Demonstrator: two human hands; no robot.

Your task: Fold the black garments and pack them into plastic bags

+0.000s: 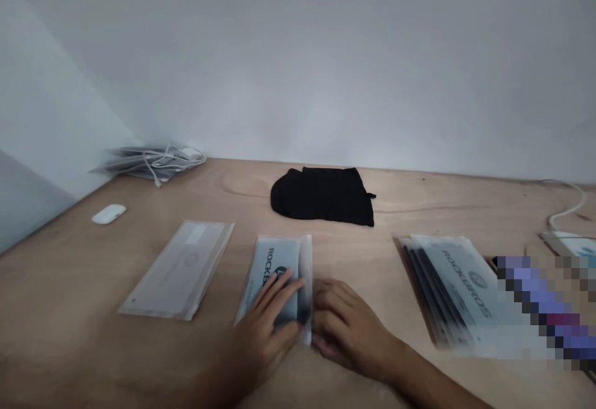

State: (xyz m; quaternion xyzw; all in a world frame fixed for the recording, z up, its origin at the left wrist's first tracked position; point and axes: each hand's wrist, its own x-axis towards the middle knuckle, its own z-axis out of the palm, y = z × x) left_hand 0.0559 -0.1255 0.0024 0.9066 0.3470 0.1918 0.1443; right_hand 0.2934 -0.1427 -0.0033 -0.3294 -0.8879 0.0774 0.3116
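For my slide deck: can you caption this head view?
Both hands, left and right, press a printed packet flat on a wooden table.

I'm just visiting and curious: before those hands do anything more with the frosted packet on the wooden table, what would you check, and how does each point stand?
1. Left hand flat on the frosted plastic Rockbros packet: ok.
2. Right hand at the packet's right edge: ok.
3. Packet flat on the wooden table: ok.
4. Packet sealed: cannot tell, blurred.
5. Blank frosted packets on the left lie apart from it: ok.
6. Fanned stack of printed packets on the right lies apart: ok.
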